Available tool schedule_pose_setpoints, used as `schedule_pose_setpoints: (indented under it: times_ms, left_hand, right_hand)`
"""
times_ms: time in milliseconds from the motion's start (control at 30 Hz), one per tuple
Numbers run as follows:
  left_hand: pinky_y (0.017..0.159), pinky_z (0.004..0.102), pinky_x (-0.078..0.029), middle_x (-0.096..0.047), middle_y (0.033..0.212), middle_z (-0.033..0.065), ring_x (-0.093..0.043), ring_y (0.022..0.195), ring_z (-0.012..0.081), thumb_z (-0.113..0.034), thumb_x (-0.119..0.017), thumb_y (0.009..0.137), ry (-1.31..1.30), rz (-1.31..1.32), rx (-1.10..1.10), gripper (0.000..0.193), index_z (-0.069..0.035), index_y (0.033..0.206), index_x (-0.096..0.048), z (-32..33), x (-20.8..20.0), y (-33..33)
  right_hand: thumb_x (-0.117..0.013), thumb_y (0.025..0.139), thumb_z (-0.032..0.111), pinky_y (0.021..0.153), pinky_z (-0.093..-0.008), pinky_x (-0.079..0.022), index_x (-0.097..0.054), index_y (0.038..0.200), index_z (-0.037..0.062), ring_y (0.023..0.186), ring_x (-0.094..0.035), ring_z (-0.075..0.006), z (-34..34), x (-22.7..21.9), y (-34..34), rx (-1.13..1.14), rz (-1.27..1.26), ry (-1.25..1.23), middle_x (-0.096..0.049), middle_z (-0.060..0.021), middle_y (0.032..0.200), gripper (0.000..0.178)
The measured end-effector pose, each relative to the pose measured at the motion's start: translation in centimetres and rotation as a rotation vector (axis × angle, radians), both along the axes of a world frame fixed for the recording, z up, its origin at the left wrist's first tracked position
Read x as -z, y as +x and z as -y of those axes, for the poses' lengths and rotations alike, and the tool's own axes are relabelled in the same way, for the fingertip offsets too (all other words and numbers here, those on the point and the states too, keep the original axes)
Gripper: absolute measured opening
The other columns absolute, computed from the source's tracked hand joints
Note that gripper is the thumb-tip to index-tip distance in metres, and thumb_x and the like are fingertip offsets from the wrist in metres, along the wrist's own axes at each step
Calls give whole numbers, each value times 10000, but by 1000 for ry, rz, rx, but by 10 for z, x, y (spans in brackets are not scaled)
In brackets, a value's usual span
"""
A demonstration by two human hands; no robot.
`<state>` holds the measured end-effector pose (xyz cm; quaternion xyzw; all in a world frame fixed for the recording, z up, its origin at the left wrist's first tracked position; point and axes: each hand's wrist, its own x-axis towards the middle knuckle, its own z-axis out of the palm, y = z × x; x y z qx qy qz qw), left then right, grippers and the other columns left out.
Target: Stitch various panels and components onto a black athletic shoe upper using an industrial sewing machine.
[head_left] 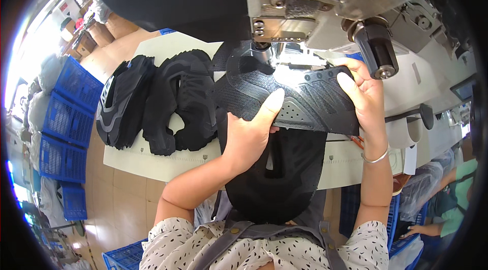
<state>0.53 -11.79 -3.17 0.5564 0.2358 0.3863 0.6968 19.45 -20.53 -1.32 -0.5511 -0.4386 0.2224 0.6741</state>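
Observation:
A black shoe upper [325, 99] with grey overlays and eyelet holes lies under the bright light of a sewing machine [284, 28]. My left hand [254, 132] grips its near edge, thumb flat on top and fingers curled beneath. At the far right corner my right hand [363, 92] pinches it, thumb on top and fingers behind. The upper's left part runs beneath the machine's presser area, where glare hides the needle. Another black upper piece [274, 183] hangs over the table edge toward my lap, below the held one.
Two stacks of black uppers, one with grey trim [124, 102] and one plain [183, 99], lie left on the pale table [137, 160]. Blue crates [63, 132] are piled along the left. A black knob [376, 49] juts from the machine. Another person's hand [419, 230] shows at lower right.

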Motion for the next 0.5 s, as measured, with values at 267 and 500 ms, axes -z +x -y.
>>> schedule_pose_setpoints:
  times_ms: [267,500]
  left_hand:
    - [471,190,-436,-612,783,-1,-551,619,43,-150,-606,825,-59,-39,-1,149,-17,890,-625,-11,-5,-2]
    - [445,171,-397,-598,723,-21,-514,559,30,-170,-595,823,-72,-34,44,130,-46,846,-627,-23,-13,-2]
  right_hand:
    - [-529,839,3,710,-176,-437,-547,1046,-23,781,-559,-46,3,3,-6,6,22,18,-617,-41,877,209]
    - [-518,846,7,714,-186,-444,-533,1052,-23,794,-565,-61,11,4,-13,-11,10,19,-615,-56,891,209]
